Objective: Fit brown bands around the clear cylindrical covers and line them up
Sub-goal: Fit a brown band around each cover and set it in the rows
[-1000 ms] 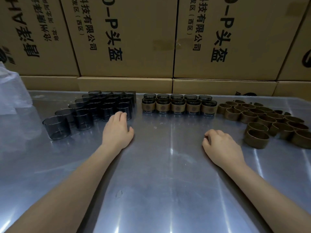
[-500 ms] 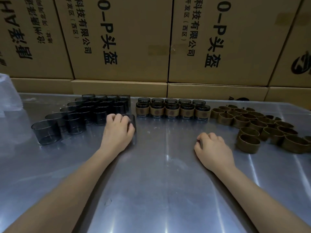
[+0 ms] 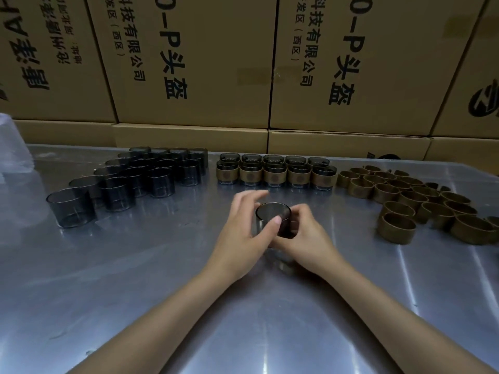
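Stacked cardboard boxes point(image 3: 189, 63) with printed characters fill the back, behind a shiny metal table point(image 3: 135, 279). A pale plastic bag point(image 3: 13, 147) sits at the table's far left edge.

On the left of the table stands a cluster of bare smoky-clear cups point(image 3: 140, 176). In the middle at the back, two neat rows of banded cups point(image 3: 275, 171) wear their brown sleeves. To the right lies a loose spread of brown bands point(image 3: 415, 201), well apart from the hands.

Half a second ago the hands were wide apart: the left one rested on a cup at the near edge of the bare cluster, and the right one lay curled on the table near the bands. Now both have come together at the table's centre, in front of the banded rows.

The left hand point(image 3: 243, 233) grips one clear cup point(image 3: 273, 217), thumb across its near side and fingers spread around the far side. The right hand point(image 3: 305, 236) curls its fingers against the cup's right side and holds it too. The cup is upright, mouth up, lifted just above the table between the two hands. It looks bare, with no brown showing on its visible wall, though its lower part is hidden by the fingers.
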`<action>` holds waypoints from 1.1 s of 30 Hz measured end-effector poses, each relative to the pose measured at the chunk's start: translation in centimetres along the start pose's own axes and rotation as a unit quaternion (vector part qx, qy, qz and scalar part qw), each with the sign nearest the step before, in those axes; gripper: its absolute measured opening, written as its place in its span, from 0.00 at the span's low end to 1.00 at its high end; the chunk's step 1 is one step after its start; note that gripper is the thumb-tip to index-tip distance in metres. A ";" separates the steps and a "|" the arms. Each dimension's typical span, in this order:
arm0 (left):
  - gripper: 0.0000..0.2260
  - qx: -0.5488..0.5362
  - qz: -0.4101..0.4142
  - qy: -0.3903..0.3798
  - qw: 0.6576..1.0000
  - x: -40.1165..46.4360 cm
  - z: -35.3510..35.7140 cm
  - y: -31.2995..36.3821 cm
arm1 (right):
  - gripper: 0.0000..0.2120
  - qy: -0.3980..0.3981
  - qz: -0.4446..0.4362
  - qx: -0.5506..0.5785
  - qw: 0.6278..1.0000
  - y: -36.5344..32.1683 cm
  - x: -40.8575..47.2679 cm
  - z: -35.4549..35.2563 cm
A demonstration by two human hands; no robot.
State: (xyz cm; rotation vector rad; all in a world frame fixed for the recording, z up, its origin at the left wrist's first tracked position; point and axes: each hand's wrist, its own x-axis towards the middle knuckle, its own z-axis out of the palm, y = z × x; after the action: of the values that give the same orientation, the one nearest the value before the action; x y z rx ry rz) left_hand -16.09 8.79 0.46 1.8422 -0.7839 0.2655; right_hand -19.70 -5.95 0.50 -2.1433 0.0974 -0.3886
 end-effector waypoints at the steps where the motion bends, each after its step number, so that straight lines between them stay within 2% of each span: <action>1: 0.26 -0.021 -0.018 -0.004 1.000 0.1 -0.1 -0.1 | 0.26 -0.006 -0.006 0.020 1.000 0.1 0.0 0.0; 4: 0.41 -0.066 -0.078 -0.033 0.994 0.5 -0.4 -0.4 | 0.25 -0.003 -0.036 0.083 0.996 0.3 0.0 -0.1; 7: 0.46 -0.093 -0.094 -0.061 0.989 0.5 -0.4 -0.3 | 0.27 0.026 -0.079 0.097 0.992 0.3 0.2 -0.3; 11: 0.39 -0.096 -0.072 -0.077 0.990 0.4 -0.3 0.0 | 0.27 0.032 -0.103 0.136 0.985 0.1 0.3 -0.3; 15: 0.26 -0.122 -0.056 -0.046 0.990 0.6 -0.4 0.2 | 0.28 0.034 -0.122 0.132 0.983 -0.1 0.0 -0.3; 19: 0.28 -0.180 -0.074 -0.018 0.981 0.8 -0.7 0.4 | 0.28 0.026 -0.115 0.144 0.982 -0.5 -0.2 0.2; 22: 0.26 -0.180 -0.080 -0.004 0.980 0.6 -0.7 0.5 | 0.28 0.025 -0.123 0.122 0.985 -0.8 -0.5 0.7; 26: 0.27 -0.202 -0.119 0.044 0.971 0.3 -0.3 0.7 | 0.29 0.007 -0.136 0.093 0.986 -1.1 -0.9 1.1; 30: 0.15 -0.262 -0.189 0.093 0.942 0.4 -0.3 1.0 | 0.29 -0.006 -0.150 0.048 0.988 -1.5 -1.2 1.5; 33: 0.12 -0.287 -0.227 0.110 0.924 0.6 -0.5 1.1 | 0.30 -0.006 -0.140 0.047 0.989 -1.6 -1.2 1.5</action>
State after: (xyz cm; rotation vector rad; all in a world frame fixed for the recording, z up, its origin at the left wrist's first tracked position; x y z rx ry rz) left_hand -16.25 8.77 1.85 1.3508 -0.2207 -0.0598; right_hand -20.45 -3.60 0.75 -2.0687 -0.2268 -0.5311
